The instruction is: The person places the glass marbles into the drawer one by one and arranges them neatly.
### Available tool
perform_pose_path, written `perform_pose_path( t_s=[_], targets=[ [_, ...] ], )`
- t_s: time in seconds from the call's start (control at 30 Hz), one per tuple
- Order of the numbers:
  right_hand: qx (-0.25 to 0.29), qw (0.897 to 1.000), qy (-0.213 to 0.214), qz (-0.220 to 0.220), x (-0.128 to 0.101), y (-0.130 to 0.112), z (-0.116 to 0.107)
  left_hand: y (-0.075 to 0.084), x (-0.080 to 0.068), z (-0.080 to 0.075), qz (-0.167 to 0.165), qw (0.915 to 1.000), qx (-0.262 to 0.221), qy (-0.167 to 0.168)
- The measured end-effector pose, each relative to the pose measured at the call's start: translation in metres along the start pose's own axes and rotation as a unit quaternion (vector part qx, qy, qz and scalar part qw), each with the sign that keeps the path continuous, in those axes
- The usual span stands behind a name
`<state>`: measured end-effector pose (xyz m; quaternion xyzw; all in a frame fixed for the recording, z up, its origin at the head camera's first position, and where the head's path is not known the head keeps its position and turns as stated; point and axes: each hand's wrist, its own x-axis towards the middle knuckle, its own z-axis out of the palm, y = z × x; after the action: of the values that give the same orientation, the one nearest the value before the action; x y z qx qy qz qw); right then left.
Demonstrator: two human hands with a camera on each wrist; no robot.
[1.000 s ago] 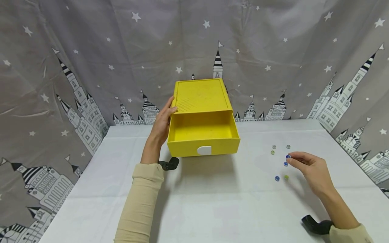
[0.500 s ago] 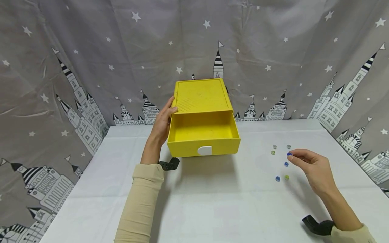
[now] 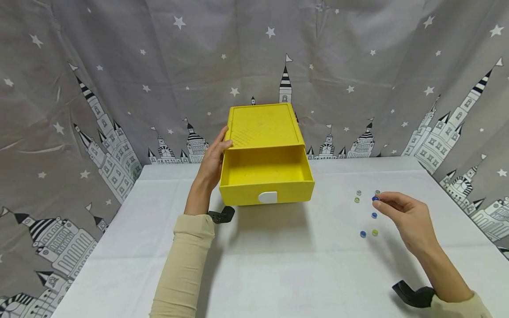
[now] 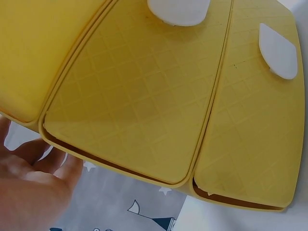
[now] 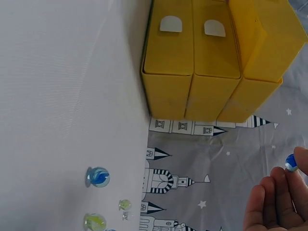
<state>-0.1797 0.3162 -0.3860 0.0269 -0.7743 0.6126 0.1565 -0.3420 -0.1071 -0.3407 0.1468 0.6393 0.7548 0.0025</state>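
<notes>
- One grey curtain (image 3: 254, 26) printed with castles spans the far side.
- The white table (image 3: 278, 278) runs in front; a marble knocked by a sleeve or wrist could roll off it.
- The yellow cabinet (image 3: 264, 126) stands at the far middle, two lower drawers closed; it might tip or slide if the jutting drawer were leaned on.
- Its top drawer (image 3: 238, 194) juts toward the near side.
- The left hand (image 3: 210, 165) rests on the cabinet's left side, thumb at the top edge, other fingers loosely bent; how firmly they press, I cannot tell.
- The right hand (image 3: 409, 223), at right, pinches a blue marble (image 3: 375, 198) above the table between thumb and forefinger; smooth and round, it could squirt out if squeezed off-centre.
- Six loose marbles (image 3: 363, 234) lie scattered at right, near and below that hand.
</notes>
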Motion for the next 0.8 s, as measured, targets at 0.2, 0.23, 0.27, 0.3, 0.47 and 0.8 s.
perform_pose_path(
  t_s=[0.2, 0.23, 0.27, 0.3, 0.47, 0.8],
  targets=[
    [-0.049, 0.999, -0.009, -0.018, 0.002, -0.008, 0.006, 0.001, 0.000, 0.000, -0.002, 1.0000, -0.003, 0.001],
    [-0.061, 0.998, -0.012, -0.023, 0.002, -0.010, 0.008, 0.001, 0.000, 0.000, -0.003, 1.0000, -0.004, 0.001],
    [-0.068, 0.997, -0.015, -0.026, 0.002, -0.011, 0.009, 0.001, 0.000, 0.000, -0.004, 1.0000, -0.004, 0.001],
    [-0.075, 0.997, -0.019, -0.030, 0.002, -0.013, 0.011, 0.001, 0.000, 0.000, -0.004, 1.0000, -0.005, 0.001],
    [-0.080, 0.995, -0.040, -0.041, 0.002, -0.021, 0.018, 0.001, 0.000, 0.001, -0.004, 1.0000, -0.006, 0.001],
    [-0.088, 0.993, -0.053, -0.066, 0.006, -0.036, 0.024, 0.000, 0.000, 0.000, -0.001, 1.0000, -0.002, -0.001]
  ],
)
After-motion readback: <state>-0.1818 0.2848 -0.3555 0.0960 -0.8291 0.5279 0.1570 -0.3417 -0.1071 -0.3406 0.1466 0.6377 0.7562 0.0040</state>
